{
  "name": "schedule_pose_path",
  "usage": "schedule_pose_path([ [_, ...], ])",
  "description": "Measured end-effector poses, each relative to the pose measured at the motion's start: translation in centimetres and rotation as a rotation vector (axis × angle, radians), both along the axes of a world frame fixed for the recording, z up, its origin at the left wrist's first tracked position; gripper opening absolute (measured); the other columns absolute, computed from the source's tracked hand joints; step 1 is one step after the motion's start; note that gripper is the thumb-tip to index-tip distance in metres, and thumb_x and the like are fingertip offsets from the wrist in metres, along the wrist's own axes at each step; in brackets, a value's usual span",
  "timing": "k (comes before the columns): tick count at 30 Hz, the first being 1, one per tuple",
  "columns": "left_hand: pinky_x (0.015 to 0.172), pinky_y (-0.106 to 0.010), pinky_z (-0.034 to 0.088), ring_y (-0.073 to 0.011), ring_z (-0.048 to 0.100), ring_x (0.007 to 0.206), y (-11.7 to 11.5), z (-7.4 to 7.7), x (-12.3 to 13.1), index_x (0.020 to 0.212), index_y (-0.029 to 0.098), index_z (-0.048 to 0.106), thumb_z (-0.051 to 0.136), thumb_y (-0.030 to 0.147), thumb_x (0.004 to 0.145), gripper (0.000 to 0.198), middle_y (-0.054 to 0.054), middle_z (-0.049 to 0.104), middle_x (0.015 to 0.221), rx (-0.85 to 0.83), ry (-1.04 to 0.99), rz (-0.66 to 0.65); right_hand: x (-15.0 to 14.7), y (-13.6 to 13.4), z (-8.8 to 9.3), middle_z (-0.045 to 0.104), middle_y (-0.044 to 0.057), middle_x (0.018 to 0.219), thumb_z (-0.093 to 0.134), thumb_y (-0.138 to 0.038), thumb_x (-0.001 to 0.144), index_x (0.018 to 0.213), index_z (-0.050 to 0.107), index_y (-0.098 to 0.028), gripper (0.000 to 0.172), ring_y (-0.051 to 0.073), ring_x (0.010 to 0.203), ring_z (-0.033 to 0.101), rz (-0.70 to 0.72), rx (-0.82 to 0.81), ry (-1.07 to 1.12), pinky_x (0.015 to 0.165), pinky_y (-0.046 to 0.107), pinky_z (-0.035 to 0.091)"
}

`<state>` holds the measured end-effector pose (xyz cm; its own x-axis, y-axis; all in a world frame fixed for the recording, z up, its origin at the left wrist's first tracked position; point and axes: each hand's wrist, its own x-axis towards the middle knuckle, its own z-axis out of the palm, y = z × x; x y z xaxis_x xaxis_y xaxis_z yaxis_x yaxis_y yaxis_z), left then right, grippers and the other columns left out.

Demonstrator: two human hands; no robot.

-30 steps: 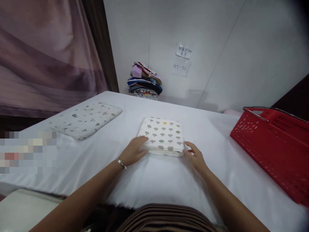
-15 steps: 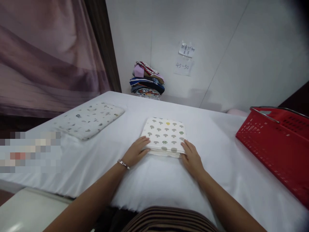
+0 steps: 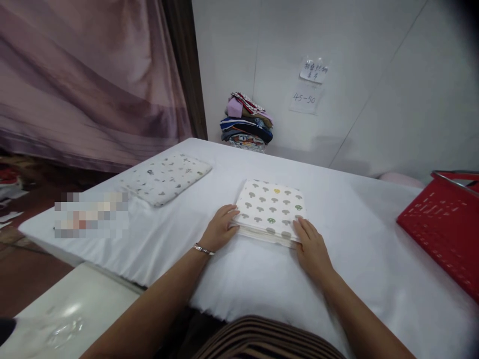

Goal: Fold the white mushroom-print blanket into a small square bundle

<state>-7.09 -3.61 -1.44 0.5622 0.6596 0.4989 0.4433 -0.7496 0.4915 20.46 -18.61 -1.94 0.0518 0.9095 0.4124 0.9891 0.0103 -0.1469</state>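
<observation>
A folded white cloth (image 3: 267,204) printed with grey mushrooms and a few green and yellow ones lies on the white-covered table (image 3: 359,259). My left hand (image 3: 220,229) grips its near left corner, fingers on top and thumb at the layered edge. At the near right corner my right hand (image 3: 312,249) holds it the same way, with the thumb partly hidden. To the left and farther back lies another folded white cloth (image 3: 168,177) with small grey and green prints, which neither hand touches.
A red plastic basket (image 3: 441,224) stands on the table at the right. Folded fabrics (image 3: 247,122) are piled behind the far edge, by the wall. A blurred-out item (image 3: 92,215) lies at the table's left. A pale glossy surface (image 3: 75,304) is at the lower left.
The view has turned a little left, so everything appears shifted to the right. Both hands stay at the near corners of the mushroom-print cloth, which keeps its folded shape.
</observation>
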Motion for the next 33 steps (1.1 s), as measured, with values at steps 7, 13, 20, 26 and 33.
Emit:
schedule_pose_path([
  [7, 0.085, -0.028, 0.048, -0.0159, 0.054, 0.103, -0.1, -0.2, -0.5, 0.109, 0.022, 0.056, 0.049, 0.012, 0.072, 0.039, -0.005, 0.044, 0.130, -0.216, -0.034, 0.002, -0.2, 0.5, -0.6, 0.034, 0.005, 0.141, 0.035, 0.000, 0.068, 0.138, 0.030, -0.025, 0.075, 0.026, 0.129, 0.030, 0.024, 0.042, 0.033, 0.097, 0.047, 0.038],
  [13, 0.065, -0.024, 0.051, -0.0069, 0.055, 0.064, 0.3, -0.5, -0.5, 0.103, 0.022, 0.060, 0.042, 0.013, 0.077, 0.033, -0.004, 0.049, 0.126, -0.254, -0.048, 0.076, 0.4, 0.0, -0.8, 0.035, 0.005, 0.140, 0.039, -0.007, 0.075, 0.140, 0.024, -0.026, 0.068, 0.026, 0.127, 0.032, 0.004, 0.089, 0.041, 0.100, 0.047, 0.037],
  [20, 0.099, -0.043, 0.036, -0.0240, 0.039, 0.122, -0.5, 0.5, 0.3, 0.106, 0.024, 0.059, 0.053, 0.016, 0.073, 0.035, -0.006, 0.043, 0.133, 0.096, 0.088, 0.001, 0.4, -0.1, -0.2, 0.043, 0.011, 0.132, 0.042, -0.012, 0.077, 0.137, 0.031, -0.022, 0.061, 0.028, 0.119, 0.041, -0.086, 0.027, -0.012, 0.092, 0.044, 0.044],
  [26, 0.102, -0.045, 0.027, -0.0232, 0.042, 0.119, -1.2, 1.5, 2.0, 0.107, 0.024, 0.058, 0.056, 0.029, 0.078, 0.029, -0.007, 0.049, 0.128, 0.142, 0.221, -0.060, 0.1, -0.1, -0.5, 0.043, 0.011, 0.132, 0.039, -0.009, 0.077, 0.131, 0.039, -0.022, 0.055, 0.027, 0.117, 0.044, -0.079, 0.043, 0.002, 0.089, 0.043, 0.046],
  [33, 0.104, -0.042, 0.023, -0.0163, 0.053, 0.102, -0.8, 1.7, 3.0, 0.102, 0.024, 0.059, 0.045, 0.024, 0.087, 0.021, -0.003, 0.062, 0.108, 0.239, 0.248, -0.166, 0.3, -0.1, -0.8, 0.042, 0.012, 0.133, 0.040, -0.008, 0.077, 0.129, 0.042, -0.019, 0.053, 0.026, 0.118, 0.043, -0.071, 0.081, 0.002, 0.091, 0.043, 0.044],
])
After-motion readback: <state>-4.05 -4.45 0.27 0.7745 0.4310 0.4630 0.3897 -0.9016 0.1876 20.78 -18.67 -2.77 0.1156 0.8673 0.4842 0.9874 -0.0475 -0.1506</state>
